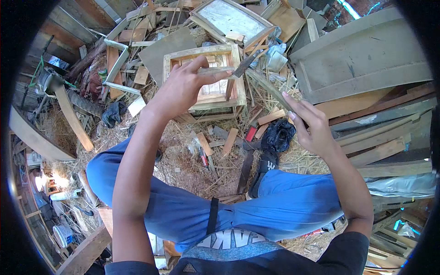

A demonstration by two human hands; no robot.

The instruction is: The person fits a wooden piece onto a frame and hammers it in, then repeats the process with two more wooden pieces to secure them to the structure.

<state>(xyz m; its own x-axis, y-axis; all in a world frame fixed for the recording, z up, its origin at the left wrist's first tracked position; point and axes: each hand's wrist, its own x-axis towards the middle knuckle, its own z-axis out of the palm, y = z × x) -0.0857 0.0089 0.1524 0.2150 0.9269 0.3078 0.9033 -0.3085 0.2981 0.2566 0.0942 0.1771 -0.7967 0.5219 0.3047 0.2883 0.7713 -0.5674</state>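
Note:
My left hand (183, 87) is closed around the handle of a tool with a dark, flat metal head (243, 66), index finger stretched along it. The head is close to the upper end of a narrow greyish wooden strip (268, 87); whether they touch is unclear. My right hand (311, 123) grips the strip's lower end, between thumb and fingers. Beneath my left hand stands a pale, weathered wooden frame (236, 57) with slats inside, partly hidden by that hand.
Scrap wood and straw cover the ground. A large grey panel (357, 57) leans at the upper right, above stacked boards (385, 137). A black plastic bag (278, 135) and a red-and-black tool (203, 157) lie near my blue-clothed legs (293, 197). A white-topped frame (229, 20) is behind.

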